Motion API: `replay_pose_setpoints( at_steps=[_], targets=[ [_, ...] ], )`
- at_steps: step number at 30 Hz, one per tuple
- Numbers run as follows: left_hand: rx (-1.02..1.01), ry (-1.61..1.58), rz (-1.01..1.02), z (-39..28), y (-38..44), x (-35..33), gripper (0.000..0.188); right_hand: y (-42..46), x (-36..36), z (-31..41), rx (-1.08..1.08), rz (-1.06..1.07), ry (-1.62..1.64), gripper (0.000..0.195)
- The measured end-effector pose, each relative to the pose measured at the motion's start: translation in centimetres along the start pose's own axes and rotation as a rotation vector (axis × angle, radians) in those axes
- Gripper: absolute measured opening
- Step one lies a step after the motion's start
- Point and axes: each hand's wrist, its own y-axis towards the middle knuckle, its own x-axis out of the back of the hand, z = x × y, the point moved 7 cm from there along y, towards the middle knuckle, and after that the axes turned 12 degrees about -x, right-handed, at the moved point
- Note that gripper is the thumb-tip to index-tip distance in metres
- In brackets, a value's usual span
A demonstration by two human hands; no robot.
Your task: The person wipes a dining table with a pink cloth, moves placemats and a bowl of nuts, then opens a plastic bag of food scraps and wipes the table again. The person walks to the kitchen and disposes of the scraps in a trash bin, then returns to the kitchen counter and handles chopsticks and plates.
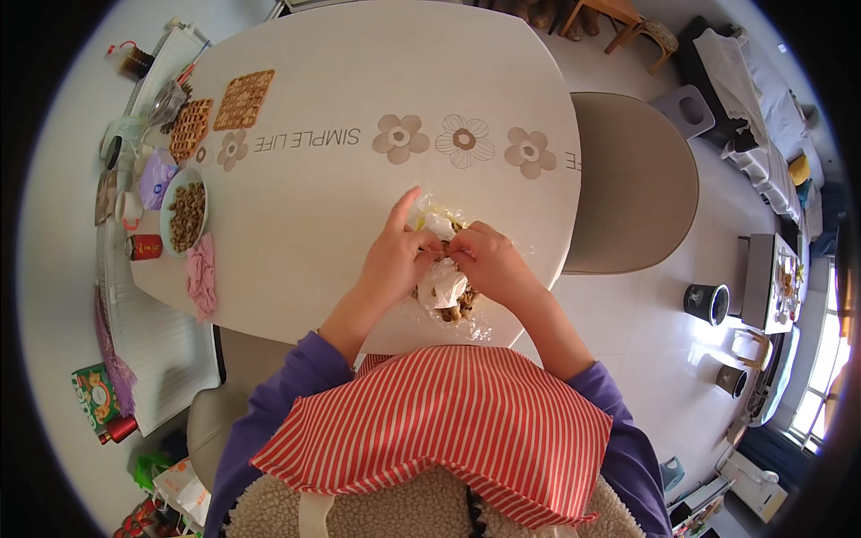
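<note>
My left hand (397,259) and my right hand (494,259) meet over a pile near the table's front edge. Their fingertips pinch a small brown piece (442,250), mostly covered by the fingers; it could be a nut or a shell. Beneath them brown shells (457,309) and crumpled white tissue (446,282) lie on a clear plastic bag (479,329) spread on the tablecloth. The left index finger sticks out straight, away from me.
A white bowl of nuts (187,212) stands at the table's left, beside a pink cloth (201,276), a red can (144,247) and a purple tissue pack (158,178). Two woven mats (243,99) lie farther back. A beige chair (632,181) adjoins the right edge of the table (303,215).
</note>
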Motion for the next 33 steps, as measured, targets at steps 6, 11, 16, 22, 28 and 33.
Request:
replay_pose_setpoints(
  at_steps=[6,11,16,22,28,33],
  targets=[
    [0.082,-0.157,0.084,1.5,0.3,-0.7,0.009,0.1,0.3,-0.7,-0.055,-0.007,0.104,0.01],
    [0.076,-0.125,0.144,0.6,0.4,-0.8,0.009,-0.1,0.9,-2.5,-0.242,0.031,0.289,0.011],
    [0.104,-0.19,0.194,0.1,0.9,-1.2,0.016,-0.1,1.5,-2.4,-0.225,-0.063,0.198,0.008],
    [0.149,-0.239,0.226,-0.3,1.2,-1.4,0.03,-0.2,1.1,0.7,-0.067,-0.208,-0.094,0.005],
    [0.216,-0.299,0.26,1.0,1.0,-2.3,0.028,-0.1,0.1,0.9,-0.024,-0.266,-0.106,0.004],
    [0.388,-0.323,0.332,2.6,0.5,-2.9,0.017,-0.2,0.0,0.7,-0.101,-0.233,0.026,0.007]
  ],
)
